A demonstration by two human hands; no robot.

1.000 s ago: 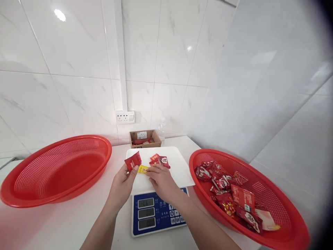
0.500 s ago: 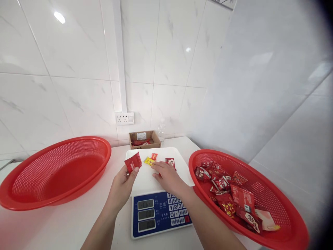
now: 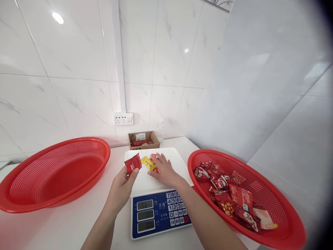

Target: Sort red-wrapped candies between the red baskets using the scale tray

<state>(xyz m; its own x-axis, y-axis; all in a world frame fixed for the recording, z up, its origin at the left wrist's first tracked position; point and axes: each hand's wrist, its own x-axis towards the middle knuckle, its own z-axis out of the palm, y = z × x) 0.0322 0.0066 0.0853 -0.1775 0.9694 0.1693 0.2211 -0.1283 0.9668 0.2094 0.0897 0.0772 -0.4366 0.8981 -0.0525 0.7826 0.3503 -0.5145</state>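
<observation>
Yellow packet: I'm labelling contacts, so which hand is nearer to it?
Right: the right hand is spread close by the right side of the yellow packet; the left hand is farther off on the packet's left, holding a red packet.

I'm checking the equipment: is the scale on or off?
On: the scale shows dark characters lit up on its displays.

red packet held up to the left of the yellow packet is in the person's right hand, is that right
Wrong hand: the head view shows the left hand, not the right hand, holding the red packet up to the left of the yellow packet.
</observation>
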